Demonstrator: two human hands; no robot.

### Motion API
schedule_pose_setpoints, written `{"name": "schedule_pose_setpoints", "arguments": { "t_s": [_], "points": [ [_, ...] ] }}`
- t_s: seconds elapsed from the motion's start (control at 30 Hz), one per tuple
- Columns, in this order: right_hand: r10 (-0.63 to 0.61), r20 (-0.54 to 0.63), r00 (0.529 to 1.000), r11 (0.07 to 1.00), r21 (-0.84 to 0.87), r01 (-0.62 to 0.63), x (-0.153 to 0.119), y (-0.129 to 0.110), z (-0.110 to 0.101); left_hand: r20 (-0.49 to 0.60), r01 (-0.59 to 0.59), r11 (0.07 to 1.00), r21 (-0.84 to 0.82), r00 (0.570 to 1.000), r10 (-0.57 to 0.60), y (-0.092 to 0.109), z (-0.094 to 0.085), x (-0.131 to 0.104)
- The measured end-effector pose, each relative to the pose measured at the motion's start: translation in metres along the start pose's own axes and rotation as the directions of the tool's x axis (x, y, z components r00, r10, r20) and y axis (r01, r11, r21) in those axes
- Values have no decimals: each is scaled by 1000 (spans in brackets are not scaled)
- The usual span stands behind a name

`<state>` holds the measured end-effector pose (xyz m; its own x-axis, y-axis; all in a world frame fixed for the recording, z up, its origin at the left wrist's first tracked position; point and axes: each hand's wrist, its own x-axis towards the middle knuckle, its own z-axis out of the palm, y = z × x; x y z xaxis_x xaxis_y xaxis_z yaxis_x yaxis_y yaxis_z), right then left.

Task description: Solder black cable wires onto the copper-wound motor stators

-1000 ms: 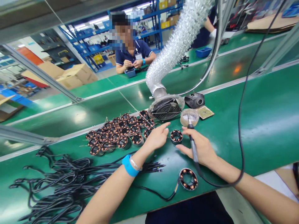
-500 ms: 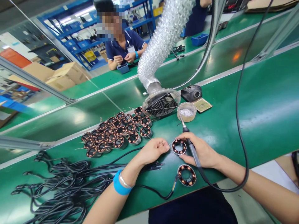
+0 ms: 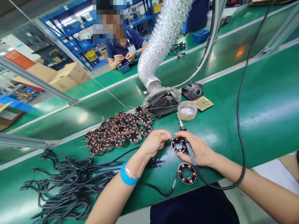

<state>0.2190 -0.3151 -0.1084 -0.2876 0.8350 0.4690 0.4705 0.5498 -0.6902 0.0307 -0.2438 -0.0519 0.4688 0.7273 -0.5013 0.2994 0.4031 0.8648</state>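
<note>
Gripping, right side: the person's right hand (image 3: 202, 151) is closed around a soldering iron (image 3: 191, 153), which lies across the palm; thumb and forefinger are also set around the held coil ring (image 3: 174, 149).
Held coil ring: near the front of the green bench (image 3: 229, 124), between the two hands; whether it rests on the surface or is lifted cannot be told.
Left hand (image 3: 157, 142): fingers bent and drawn together, tips just beside the ring's left rim; whether they pinch a thin wire cannot be told.
Iron tip: pointed away from the body, just beside a round tub (image 3: 188, 117) of silvery bits.
Second coil ring (image 3: 187, 180): lying near the bench edge, below the right hand, a cable joined at its left.
Coil cluster (image 3: 121, 141): packed in rows left of the extractor fan (image 3: 161, 105), copper windings upward.
Black cables (image 3: 102, 167): tangled at left, several ends reaching beneath the left wrist.
Beyond the tub: a black holder (image 3: 192, 92) and a yellowish square pad (image 3: 203, 103).
Across the line: a co-worker (image 3: 134, 39) in navy, both hands above a small blue box (image 3: 123, 67).
</note>
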Motion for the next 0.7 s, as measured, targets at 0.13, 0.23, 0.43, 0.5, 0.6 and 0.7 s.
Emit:
{"name": "schedule_pose_setpoints", "arguments": {
  "t_s": [0.13,0.23,0.43,0.5,0.6,0.7],
  "points": [
    [7,0,1000,1000,-8,-7,-1,0,0,-19,-27,994,105,999,29,3,2,-13],
    [9,12,1000,1000,-1,-9,-2,0,0,-29,-78,879,470,994,104,4,-3,-37],
    [25,17,1000,1000,-15,-25,-4,1,2,-28,-69,801,595,994,106,3,-9,-49],
    [22,18,1000,1000,-20,-22,-4,1,1,-1,-68,836,544,997,82,3,-9,-40],
    [20,34,999,1000,-16,-19,-5,0,1,33,-65,938,339,998,57,4,-5,-28],
    [28,39,999,999,-18,-28,-5,-2,1,7,7,992,126,1000,-8,6,4,-23]
  ]
}}
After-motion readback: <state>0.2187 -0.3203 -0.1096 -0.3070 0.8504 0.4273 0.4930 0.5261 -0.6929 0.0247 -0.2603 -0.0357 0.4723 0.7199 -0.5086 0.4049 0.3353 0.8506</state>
